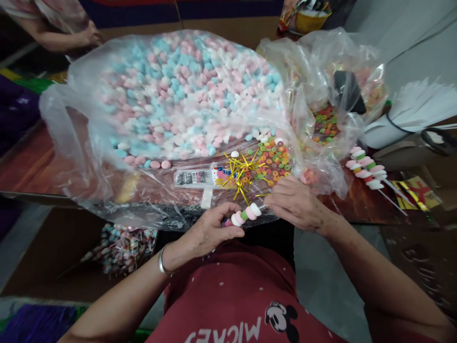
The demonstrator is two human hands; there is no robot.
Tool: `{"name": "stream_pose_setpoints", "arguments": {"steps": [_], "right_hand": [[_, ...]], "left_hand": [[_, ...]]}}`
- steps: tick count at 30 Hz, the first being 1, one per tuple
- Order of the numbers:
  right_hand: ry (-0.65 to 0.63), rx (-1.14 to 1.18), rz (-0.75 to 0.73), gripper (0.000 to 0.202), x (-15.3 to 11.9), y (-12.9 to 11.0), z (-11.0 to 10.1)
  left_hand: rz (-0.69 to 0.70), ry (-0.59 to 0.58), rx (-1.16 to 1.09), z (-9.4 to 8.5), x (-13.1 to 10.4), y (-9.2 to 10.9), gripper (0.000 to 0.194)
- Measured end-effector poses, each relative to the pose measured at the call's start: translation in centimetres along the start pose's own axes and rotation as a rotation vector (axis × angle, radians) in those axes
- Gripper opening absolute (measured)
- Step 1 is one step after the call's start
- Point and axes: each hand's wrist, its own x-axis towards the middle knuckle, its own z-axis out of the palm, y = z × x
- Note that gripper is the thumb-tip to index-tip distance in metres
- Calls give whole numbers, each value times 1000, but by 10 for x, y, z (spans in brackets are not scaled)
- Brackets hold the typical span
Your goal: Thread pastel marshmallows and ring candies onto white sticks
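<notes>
So, the candy skewer (244, 215) is right in front of the person's belly, just off the near edge of the table, slanting up toward the right. White and pink puffy sweets sit either side of a green one. The left hand (205, 229) has thumb and fingers pinching the lower end, and a bit of pink and purple peeks out there. The right hand (298, 202) has its fingers bunched together, pinching the stick's tip just past the last white sweet, though I can't tell exactly which fingertips touch it.

Just beyond the hands there's a messy pile of gold twist ties (243, 167), with colourful gummy rings (276, 162) right beside it and a printed packet (193, 177) on the left. Behind all that is a huge clear bag of pink, blue and white sweets (189, 90).

Over to the right, more loaded skewers (366, 167) lie by the table edge, near a bundle of white sticks (424, 102). Down at lower left, an open cardboard box (39, 259) holds a heap of wrapped-looking candy (124, 247). Up top left you can see another person's hand (93, 35).
</notes>
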Motion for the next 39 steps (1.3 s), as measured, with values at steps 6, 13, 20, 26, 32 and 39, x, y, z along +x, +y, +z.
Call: {"name": "stream_pose_setpoints", "arguments": {"steps": [6,13,20,26,32,39], "right_hand": [[-137,100,64,27,11,-4,7],[-204,173,88,26,15,0,3],[-256,134,143,28,21,-3,7],[-282,105,157,27,28,-8,3],[-294,142,205,27,29,-14,2],[-222,109,119,30,22,-17,-2]], "left_hand": [[138,44,86,12,1,-11,49],[-155,-6,126,9,-26,-7,62],[-138,17,378,11,-39,-26,29],[84,-1,727,1,-37,-28,18],[204,185,794,4,-34,-36,18],[164,221,740,2,-29,-35,14]]}}
